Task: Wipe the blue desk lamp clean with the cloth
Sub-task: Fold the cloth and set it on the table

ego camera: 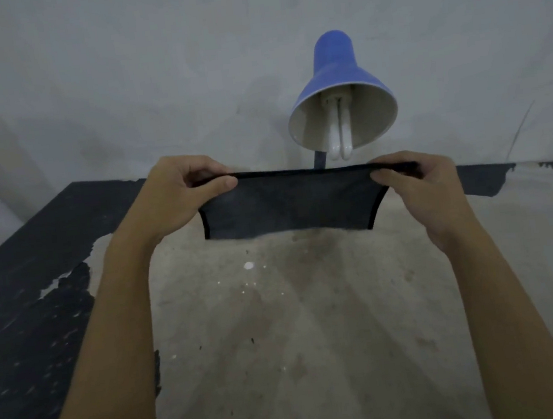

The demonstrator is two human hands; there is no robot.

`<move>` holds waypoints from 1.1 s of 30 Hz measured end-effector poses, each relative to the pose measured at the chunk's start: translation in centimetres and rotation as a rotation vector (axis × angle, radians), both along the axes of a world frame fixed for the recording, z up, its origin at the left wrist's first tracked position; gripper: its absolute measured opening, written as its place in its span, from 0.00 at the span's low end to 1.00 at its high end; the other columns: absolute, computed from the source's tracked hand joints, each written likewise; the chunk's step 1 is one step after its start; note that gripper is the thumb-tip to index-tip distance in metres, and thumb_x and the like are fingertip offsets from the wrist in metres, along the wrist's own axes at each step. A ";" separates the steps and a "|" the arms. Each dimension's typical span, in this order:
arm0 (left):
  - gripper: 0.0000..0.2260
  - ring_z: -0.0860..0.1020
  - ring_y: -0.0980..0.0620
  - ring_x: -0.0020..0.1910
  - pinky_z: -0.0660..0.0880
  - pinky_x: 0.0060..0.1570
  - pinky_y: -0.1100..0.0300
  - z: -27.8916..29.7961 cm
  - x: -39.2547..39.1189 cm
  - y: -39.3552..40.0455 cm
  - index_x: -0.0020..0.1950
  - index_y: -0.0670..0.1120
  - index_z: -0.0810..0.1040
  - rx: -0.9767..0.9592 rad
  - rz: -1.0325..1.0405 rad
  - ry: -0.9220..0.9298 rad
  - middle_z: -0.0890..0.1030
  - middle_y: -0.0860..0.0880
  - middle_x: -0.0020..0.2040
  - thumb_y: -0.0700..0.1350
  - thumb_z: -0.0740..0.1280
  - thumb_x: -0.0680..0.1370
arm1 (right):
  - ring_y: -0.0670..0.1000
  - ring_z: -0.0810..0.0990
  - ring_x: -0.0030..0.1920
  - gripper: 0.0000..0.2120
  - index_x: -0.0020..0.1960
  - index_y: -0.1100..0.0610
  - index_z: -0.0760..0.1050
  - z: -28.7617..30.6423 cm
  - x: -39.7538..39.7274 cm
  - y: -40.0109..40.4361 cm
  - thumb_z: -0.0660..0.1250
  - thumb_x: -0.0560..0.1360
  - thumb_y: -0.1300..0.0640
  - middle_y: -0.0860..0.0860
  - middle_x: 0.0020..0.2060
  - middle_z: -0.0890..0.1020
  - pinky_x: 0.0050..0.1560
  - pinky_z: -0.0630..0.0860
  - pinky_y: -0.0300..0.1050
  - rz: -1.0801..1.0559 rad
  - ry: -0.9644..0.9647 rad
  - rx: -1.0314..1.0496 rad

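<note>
Hands: left hand (176,193) and right hand (427,185) each pinch a top corner of the cloth.
Cloth (288,204): dark, thin, stretched flat.
Lamp (339,81): blue cone shade, far.

Blue metal desk lamp with cone shade (334,65) is standing at the far edge of the worn dark-painted worktop (21,307), right of centre, with the wall just behind it. Dark rectangular cloth (288,204) is hanging in front of the lamp, above the worktop, hiding the lamp's lower stem. Left hand (170,194) is pinching the cloth's top left corner, right hand (427,185) the top right. Shade mouth is facing toward the camera, above the cloth.
</note>
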State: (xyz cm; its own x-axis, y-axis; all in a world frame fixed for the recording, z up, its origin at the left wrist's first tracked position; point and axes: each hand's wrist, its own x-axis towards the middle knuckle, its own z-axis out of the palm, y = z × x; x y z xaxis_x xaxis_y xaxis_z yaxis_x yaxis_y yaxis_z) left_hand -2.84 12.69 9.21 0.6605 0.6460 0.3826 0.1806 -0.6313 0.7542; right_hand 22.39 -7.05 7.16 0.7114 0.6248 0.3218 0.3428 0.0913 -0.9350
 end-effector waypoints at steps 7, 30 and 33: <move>0.07 0.83 0.52 0.41 0.80 0.42 0.65 0.0 -0.9 0.0 0.45 0.48 0.88 -0.196 -0.218 0.411 0.86 0.48 0.42 0.43 0.78 0.69 | 0.48 0.82 0.44 0.16 0.41 0.47 0.86 0.3 1.1 -2.0 0.71 0.74 0.68 0.48 0.40 0.86 0.46 0.78 0.42 0.181 -0.140 -0.320; 0.07 0.81 0.57 0.41 0.77 0.44 0.60 -5.0 3.4 -1.0 0.55 0.51 0.83 -0.291 -0.199 0.612 0.84 0.48 0.45 0.49 0.71 0.78 | 0.56 0.82 0.44 0.17 0.48 0.63 0.80 -3.7 0.6 0.3 0.77 0.71 0.49 0.59 0.45 0.84 0.40 0.75 0.44 0.079 -0.131 -1.083; 0.07 0.81 0.57 0.41 0.77 0.44 0.61 -5.2 3.9 -1.2 0.55 0.51 0.83 -0.292 -0.213 0.583 0.84 0.49 0.44 0.48 0.71 0.78 | 0.48 0.75 0.41 0.10 0.45 0.58 0.77 -3.4 -0.2 0.7 0.75 0.72 0.54 0.54 0.44 0.80 0.37 0.69 0.42 0.121 -0.178 -0.996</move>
